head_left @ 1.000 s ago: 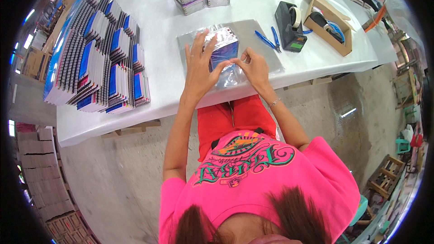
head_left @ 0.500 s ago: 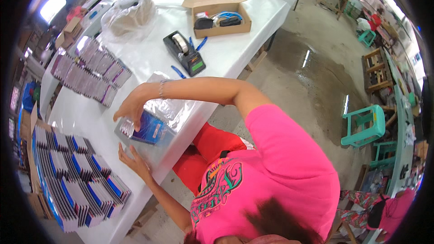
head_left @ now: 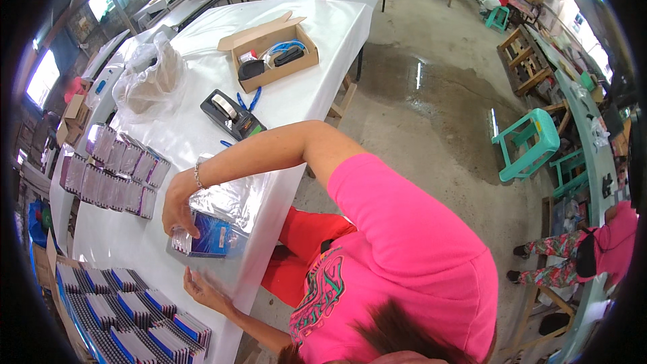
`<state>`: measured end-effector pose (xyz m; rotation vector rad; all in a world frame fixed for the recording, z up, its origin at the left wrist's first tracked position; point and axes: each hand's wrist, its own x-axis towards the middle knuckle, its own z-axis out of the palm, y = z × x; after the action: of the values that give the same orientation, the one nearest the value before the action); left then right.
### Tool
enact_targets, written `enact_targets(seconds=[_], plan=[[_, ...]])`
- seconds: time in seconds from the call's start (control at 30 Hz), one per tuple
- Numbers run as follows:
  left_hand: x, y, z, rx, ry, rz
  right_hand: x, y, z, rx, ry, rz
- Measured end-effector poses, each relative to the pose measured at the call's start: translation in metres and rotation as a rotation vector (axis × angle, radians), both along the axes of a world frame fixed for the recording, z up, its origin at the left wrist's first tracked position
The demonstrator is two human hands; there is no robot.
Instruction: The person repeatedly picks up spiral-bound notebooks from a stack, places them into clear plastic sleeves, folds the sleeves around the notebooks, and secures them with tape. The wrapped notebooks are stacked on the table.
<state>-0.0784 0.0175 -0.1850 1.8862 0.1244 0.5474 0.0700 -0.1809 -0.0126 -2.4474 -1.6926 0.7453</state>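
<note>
1. Spiral notebook [head_left: 217, 234], blue-covered, lies on the worktop [head_left: 111, 239] beneath the right hand [head_left: 178, 203] — fingers curled over one end, grip unclear.
2. Left hand [head_left: 207, 291]: nearby, empty, fingers loosely apart.
3. Handling seems in hand — next calls for secure hold.

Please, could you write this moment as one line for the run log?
right hand: touching blue notebook | left hand: open, holding nothing | nearby: spiral notebook stacks, black tape dispenser, open cardboard box
</note>
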Motion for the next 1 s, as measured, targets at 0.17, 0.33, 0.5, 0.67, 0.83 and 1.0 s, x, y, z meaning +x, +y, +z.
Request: enact_targets(seconds=[0.17, 0.33, 0.5, 0.67, 0.83, 1.0], plan=[[-0.002, 0.001, -0.002, 0.001, -0.024, 0.003, 0.008, 0.004, -0.009, 0.011, 0.034, 0.071], [-0.001, 0.006, -0.006, -0.073, -0.05, -0.036, 0.008, -0.001, -0.026, 0.166, -0.015, 0.023], [-0.002, 0.008, -0.007, -0.124, -0.055, -0.048, 0.002, -0.007, -0.021, 0.189, 0.023, 0.024], [0.001, 0.005, -0.006, -0.119, -0.048, -0.063, -0.004, -0.015, -0.033, 0.334, -0.106, 0.038], [0.001, 0.013, -0.014, -0.198, -0.051, -0.067, -0.035, -0.03, -0.034, 0.425, -0.243, 0.035], [-0.002, 0.007, -0.007, -0.147, -0.032, -0.047, -0.059, -0.048, -0.043, 0.462, -0.359, 0.015]])
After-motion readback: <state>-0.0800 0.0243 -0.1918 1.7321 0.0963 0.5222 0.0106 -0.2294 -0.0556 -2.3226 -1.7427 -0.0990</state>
